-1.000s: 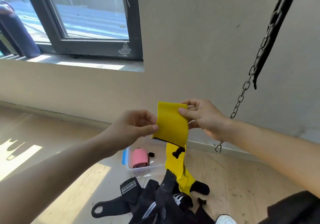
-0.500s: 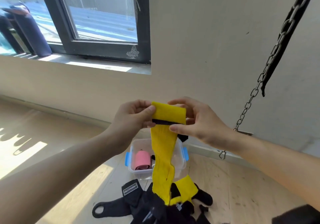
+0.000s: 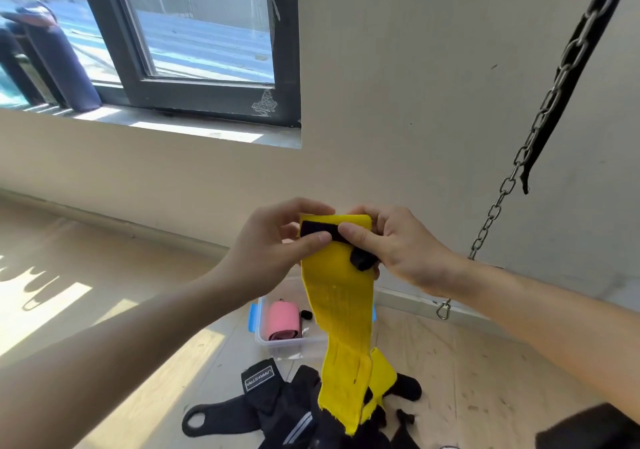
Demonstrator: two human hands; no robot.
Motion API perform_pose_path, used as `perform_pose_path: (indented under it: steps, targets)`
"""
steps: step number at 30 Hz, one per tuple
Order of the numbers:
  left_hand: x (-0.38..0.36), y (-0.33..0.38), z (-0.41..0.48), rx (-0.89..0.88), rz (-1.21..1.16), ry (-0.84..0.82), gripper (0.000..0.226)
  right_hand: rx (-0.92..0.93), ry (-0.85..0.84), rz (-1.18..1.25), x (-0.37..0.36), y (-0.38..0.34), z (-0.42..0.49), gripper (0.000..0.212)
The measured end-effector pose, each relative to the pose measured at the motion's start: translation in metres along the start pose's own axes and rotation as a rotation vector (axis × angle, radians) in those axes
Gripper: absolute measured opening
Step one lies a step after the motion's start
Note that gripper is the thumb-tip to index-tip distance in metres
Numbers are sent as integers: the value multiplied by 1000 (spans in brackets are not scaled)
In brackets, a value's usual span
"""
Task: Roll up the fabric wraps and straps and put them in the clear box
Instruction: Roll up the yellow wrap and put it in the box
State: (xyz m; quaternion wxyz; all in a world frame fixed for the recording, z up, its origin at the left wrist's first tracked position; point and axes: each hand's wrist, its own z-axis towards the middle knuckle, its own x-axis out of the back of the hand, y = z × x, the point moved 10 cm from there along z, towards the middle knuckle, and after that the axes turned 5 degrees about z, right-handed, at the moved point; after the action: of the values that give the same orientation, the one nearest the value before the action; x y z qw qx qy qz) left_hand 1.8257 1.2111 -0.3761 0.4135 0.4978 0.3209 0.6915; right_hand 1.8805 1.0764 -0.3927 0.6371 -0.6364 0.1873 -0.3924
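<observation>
I am looking at the yellow wrap [image 3: 341, 303] hanging straight down at mid-frame, its long axis running vertical, its top end held up in front of the wall and its lower end trailing onto the pile of black straps [image 3: 273, 410] on the wooden floor [image 3: 467, 362]. The top edge is folding over, with a black hook-and-loop strip [image 3: 317, 230] facing me across it and a small black loop tab [image 3: 362, 259] sticking out just below on the right. Both arms are reaching forward at about the same height. The left hand [image 3: 270, 251] is pinching the wrap's top left corner, fingers [image 3: 311, 239] curled and thumb pressing on the black strip. The right hand [image 3: 405, 251] is pinching the top right corner, thumb lying across the strip and nearly meeting the left thumb. Below the hands the clear box [image 3: 273, 344] is sitting on the floor near the wall with a rolled pink wrap [image 3: 282, 320] inside; the hanging yellow length is hiding the box's right part from me. A steel chain [image 3: 512, 171] with a black strap beside it is dangling at the right, well apart from the hands, and a dark-framed window [image 3: 194, 32] is filling the upper left.
</observation>
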Motion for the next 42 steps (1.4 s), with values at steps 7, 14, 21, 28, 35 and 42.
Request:
perform_pose_path:
  steps: [7, 14, 21, 28, 35, 42]
  targets:
    - [3, -5, 2, 12, 50, 87, 16, -71, -25, 95, -2, 0, -2, 41]
    - [3, -1, 5, -2, 81, 111, 12, -126, 18, 360, 2, 4, -1, 27]
    - [-12, -22, 0, 241, -102, -106, 38, -50, 23, 289, 7, 3, -2, 26]
    - [-10, -23, -1, 202, -165, -107, 32, 60, -32, 115, 5, -6, -2, 32]
    - [-6, -9, 1, 57, -122, -57, 27, -159, -21, 241, 8, 11, 1, 49]
    - [-2, 0, 2, -128, 58, 5, 19, -130, -73, 218, 5, 10, 3, 38]
